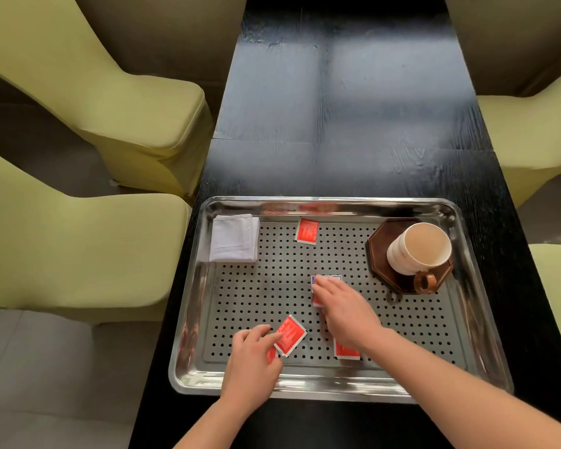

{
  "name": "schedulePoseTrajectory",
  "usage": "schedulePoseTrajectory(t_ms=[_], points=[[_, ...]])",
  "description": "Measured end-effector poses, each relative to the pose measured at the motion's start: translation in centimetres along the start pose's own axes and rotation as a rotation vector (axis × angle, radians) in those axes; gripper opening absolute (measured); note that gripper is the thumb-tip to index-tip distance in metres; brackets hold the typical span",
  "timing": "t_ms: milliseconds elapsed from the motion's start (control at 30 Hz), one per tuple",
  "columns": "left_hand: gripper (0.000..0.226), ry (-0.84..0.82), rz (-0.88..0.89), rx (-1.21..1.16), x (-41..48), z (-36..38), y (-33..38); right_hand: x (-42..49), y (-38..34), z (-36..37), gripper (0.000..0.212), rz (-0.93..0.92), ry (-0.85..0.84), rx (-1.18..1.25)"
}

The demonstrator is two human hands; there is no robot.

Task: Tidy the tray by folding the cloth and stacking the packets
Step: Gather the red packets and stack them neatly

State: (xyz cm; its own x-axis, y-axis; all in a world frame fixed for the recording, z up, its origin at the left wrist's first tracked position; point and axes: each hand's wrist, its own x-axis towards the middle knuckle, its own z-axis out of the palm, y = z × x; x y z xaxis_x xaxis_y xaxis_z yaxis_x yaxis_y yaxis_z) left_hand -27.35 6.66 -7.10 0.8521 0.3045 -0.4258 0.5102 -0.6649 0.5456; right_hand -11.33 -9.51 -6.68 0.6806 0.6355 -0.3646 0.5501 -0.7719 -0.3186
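Note:
A steel tray with a perforated floor lies on the dark table. A white cloth sits folded in its far left corner. Red packets are scattered on the tray: one at the far middle, one near the front left, one under my right wrist. My left hand touches the front-left packet with its fingertips, and a sliver of another red packet shows under that hand. My right hand rests on a packet with a blue edge in the tray's middle.
A cream cup of milky drink stands on a dark octagonal coaster in the tray's far right corner. Yellow-green covered chairs flank both sides of the long black table.

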Motion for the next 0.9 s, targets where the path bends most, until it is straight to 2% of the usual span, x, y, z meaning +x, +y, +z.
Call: schedulePoseTrajectory(t_ms=[200,333,433,733,900], points=[[0.045,0.016,0.01,-0.002,-0.2,0.2,-0.1,-5.0,-1.5,1.1,0.059,-0.106,-0.086,0.026],[0.045,0.012,-0.005,-0.025,-0.5,0.4,-0.2,-2.0,-1.1,-1.0,0.043,-0.023,-0.03,0.133],[0.045,0.01,-0.016,-0.033,-0.4,0.3,-0.1,2.6,-0.7,-3.2,0.043,0.055,0.038,0.158],[0.046,0.005,-0.039,-0.056,-0.3,0.4,-0.1,11.3,-0.3,-5.1,0.066,0.129,-0.114,-0.037],[0.045,-0.007,-0.031,-0.052,-0.2,0.2,-0.3,10.8,0.3,-4.1,0.061,0.079,-0.111,-0.133]])
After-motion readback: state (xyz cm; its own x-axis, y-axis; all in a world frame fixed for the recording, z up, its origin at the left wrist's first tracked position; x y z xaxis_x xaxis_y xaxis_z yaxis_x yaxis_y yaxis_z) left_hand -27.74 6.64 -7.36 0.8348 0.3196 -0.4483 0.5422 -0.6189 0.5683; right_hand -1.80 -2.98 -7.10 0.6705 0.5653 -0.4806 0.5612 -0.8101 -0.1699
